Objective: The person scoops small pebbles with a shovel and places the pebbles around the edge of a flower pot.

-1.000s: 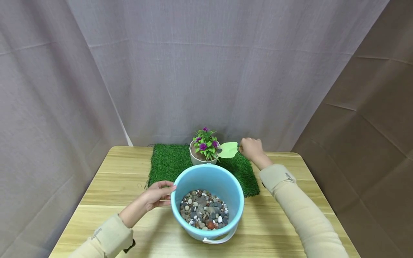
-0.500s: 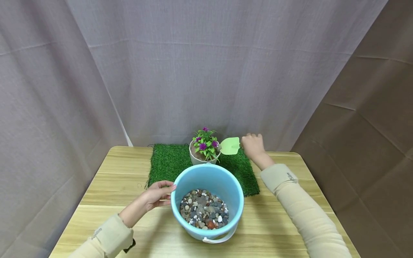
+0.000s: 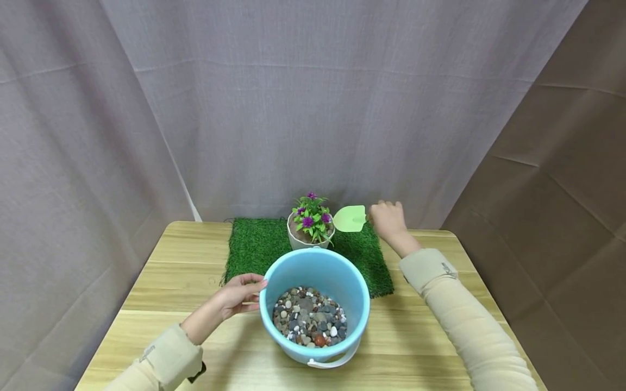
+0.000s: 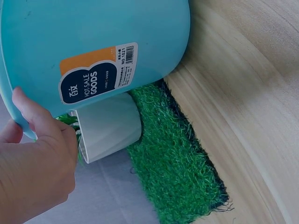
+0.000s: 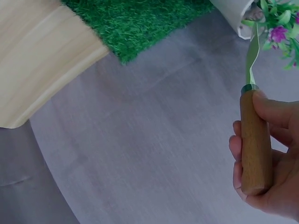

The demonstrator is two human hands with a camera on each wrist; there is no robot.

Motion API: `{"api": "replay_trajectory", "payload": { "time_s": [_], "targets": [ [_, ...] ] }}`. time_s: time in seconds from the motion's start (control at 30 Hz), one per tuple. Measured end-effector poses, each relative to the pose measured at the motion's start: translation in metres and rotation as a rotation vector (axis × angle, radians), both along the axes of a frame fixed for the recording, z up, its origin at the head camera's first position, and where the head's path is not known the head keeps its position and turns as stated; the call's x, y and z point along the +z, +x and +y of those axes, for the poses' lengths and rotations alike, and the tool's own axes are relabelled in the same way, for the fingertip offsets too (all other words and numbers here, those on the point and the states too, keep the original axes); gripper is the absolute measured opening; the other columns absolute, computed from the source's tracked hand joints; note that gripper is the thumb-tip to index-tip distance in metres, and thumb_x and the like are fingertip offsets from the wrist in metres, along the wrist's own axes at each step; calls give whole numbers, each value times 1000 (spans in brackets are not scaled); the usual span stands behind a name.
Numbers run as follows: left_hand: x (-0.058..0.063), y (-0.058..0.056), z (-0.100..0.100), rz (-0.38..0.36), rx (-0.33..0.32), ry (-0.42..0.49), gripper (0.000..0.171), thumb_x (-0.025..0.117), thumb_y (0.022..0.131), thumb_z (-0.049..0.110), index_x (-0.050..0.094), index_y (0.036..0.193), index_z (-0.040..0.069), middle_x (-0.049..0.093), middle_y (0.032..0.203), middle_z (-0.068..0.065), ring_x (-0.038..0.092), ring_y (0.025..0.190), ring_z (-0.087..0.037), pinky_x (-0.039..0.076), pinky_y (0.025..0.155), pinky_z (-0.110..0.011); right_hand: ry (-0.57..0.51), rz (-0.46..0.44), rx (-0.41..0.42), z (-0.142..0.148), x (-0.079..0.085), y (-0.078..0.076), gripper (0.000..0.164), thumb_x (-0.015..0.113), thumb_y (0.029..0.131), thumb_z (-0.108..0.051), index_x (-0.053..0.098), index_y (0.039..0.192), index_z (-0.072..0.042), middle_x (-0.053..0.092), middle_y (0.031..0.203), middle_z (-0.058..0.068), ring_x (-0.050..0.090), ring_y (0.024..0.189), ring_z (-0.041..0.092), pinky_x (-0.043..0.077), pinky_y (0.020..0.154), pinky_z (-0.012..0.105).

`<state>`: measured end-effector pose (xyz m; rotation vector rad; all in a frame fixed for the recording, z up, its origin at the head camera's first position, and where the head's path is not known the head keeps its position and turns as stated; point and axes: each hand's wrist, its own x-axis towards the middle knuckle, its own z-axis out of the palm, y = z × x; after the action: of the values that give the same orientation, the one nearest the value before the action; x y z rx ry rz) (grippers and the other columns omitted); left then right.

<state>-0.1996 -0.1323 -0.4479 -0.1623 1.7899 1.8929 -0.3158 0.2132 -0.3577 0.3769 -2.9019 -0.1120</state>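
Observation:
My left hand [image 3: 238,296] holds the rim of a light blue bucket [image 3: 318,269] between thumb and fingers, at its left side. Mixed pebbles [image 3: 310,317] cover the bucket's bottom. In my right hand [image 5: 285,182] is a garden trowel with a wooden handle [image 5: 256,144], fingers wrapped round it. Its pale green blade [image 3: 350,219] shows no stones on it and points left, at the right edge of a white flowerpot [image 3: 296,241]. Purple flowers with green leaves [image 3: 313,217] fill the pot. In the left wrist view the bucket's label [image 4: 93,77] shows.
Pot and bucket stand close together, the pot on a green artificial grass mat [image 3: 256,239]. The mat lies on a wooden table [image 3: 191,271]. Grey curtains [image 3: 293,108] hang behind the table's far edge, brown cloth [image 3: 562,217] on the right. A white bail handle [image 3: 337,361] hangs at the bucket's front.
My right hand has drawn the trowel slightly right and up from the pot. A dark stone seen at the blade's tip is gone from it. The left hand and bucket have kept still.

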Motion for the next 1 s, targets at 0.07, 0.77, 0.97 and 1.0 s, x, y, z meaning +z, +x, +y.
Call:
{"api": "replay_trajectory", "payload": {
  "time_s": [0.07,0.77,0.97,1.0],
  "targets": [
    [0,0,0,-1,-1,0,38,61,92,16,49,121,-4,63,73,2,61,62,-5,62,65,-22,-17,5,2,1,4,3,11,68,82,-4,73,90,-8,68,89,14,62,78,31,49,75,45],
    [0,-1,-1,-9,-13,10,34,59,93,16,50,119,-3,64,74,2,62,63,-5,62,65,-22,-159,-67,200,2,25,48,15,71,83,-19,72,92,-7,64,77,8,57,70,21,45,59,37],
    [0,-2,-2,-6,-20,15,34,59,93,15,49,119,-4,64,75,2,62,64,-5,62,67,-23,-123,-60,309,-8,22,59,6,72,82,-20,70,78,-15,61,69,-3,45,62,11,30,55,24],
    [0,-2,-2,-7,-21,16,34,59,93,15,49,119,-4,64,75,2,62,64,-5,62,67,-23,-120,-51,328,-9,21,60,5,72,82,-19,70,79,-16,62,71,-4,46,62,11,30,55,24]
  ]
}}
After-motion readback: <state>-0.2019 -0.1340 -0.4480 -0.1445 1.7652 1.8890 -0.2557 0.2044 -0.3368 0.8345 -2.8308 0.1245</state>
